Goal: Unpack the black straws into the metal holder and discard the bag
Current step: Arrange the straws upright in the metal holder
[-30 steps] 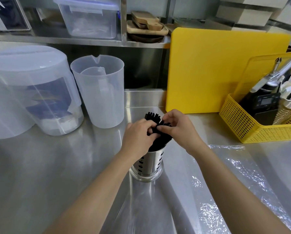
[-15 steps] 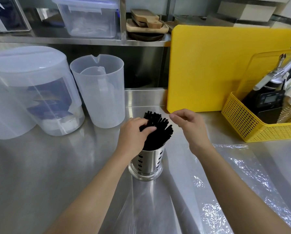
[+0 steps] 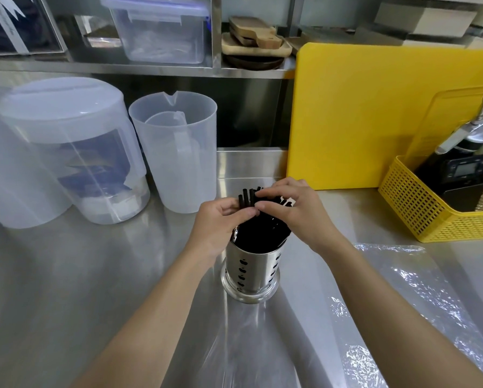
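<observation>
A bundle of black straws (image 3: 262, 231) stands in the perforated metal holder (image 3: 250, 273) in the middle of the steel counter. My left hand (image 3: 220, 222) grips the straws from the left near their tops. From the right, my right hand (image 3: 293, 211) lies over the straw tops, fingers pinching them beside my left fingertips. The clear plastic bag (image 3: 402, 298) lies flat and crumpled on the counter to the right of the holder, under my right forearm.
A clear measuring jug (image 3: 176, 152) and a lidded clear container (image 3: 66, 152) stand at the left. A yellow cutting board (image 3: 374, 116) leans at the back right, beside a yellow basket (image 3: 419, 208) of tools. A shelf with boxes runs above.
My right hand, lifted off the straws half a second ago, has come back down onto their tops. My left hand has kept its hold. The view has shifted slightly.
</observation>
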`<state>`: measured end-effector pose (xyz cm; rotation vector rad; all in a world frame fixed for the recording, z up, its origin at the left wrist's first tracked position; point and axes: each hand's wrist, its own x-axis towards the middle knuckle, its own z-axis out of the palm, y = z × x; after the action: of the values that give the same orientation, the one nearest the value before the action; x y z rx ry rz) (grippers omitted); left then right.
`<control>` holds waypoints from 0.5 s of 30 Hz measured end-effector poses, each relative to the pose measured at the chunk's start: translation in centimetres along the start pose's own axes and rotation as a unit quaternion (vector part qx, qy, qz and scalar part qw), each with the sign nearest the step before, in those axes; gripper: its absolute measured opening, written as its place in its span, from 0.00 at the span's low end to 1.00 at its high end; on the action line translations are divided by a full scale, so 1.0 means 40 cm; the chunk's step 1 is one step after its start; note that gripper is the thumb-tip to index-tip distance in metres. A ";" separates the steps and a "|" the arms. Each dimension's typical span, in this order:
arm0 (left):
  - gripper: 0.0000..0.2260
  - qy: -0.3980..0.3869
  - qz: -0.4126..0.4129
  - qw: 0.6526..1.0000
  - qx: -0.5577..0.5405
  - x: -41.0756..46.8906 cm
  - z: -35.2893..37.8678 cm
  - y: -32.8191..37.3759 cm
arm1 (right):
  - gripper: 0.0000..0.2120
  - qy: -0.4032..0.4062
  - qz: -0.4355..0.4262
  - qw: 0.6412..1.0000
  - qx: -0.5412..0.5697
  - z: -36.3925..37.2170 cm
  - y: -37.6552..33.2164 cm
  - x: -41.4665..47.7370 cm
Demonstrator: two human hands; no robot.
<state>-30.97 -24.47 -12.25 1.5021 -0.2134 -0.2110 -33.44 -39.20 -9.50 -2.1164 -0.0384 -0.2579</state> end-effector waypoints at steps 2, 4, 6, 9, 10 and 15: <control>0.07 -0.008 0.002 1.000 -0.003 -0.002 -0.003 0.001 | 0.05 -0.009 -0.009 1.000 -0.009 0.004 -0.008 0.003; 0.07 -0.013 0.000 1.000 -0.005 -0.003 -0.004 0.003 | 0.04 -0.017 -0.017 1.000 -0.016 0.004 -0.013 0.006; 0.07 -0.017 -0.001 1.000 -0.008 -0.003 -0.003 0.003 | 0.02 -0.027 -0.021 0.999 -0.023 0.004 -0.015 0.008; 0.07 -0.017 -0.003 1.000 -0.012 -0.001 -0.001 0.000 | 0.05 -0.028 -0.019 0.999 -0.037 0.007 -0.013 0.011; 0.07 -0.015 -0.004 1.000 -0.015 -0.001 0.000 -0.001 | 0.07 -0.018 -0.018 0.999 -0.028 0.008 -0.011 0.011; 0.07 -0.006 -0.007 1.000 -0.019 0.000 -0.001 -0.007 | 0.08 0.028 0.001 0.996 0.079 0.003 -0.004 0.013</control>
<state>-30.97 -24.46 -12.52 1.4656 -0.2077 -0.2348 -32.92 -39.06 -9.33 -1.9509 -0.0233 -0.3032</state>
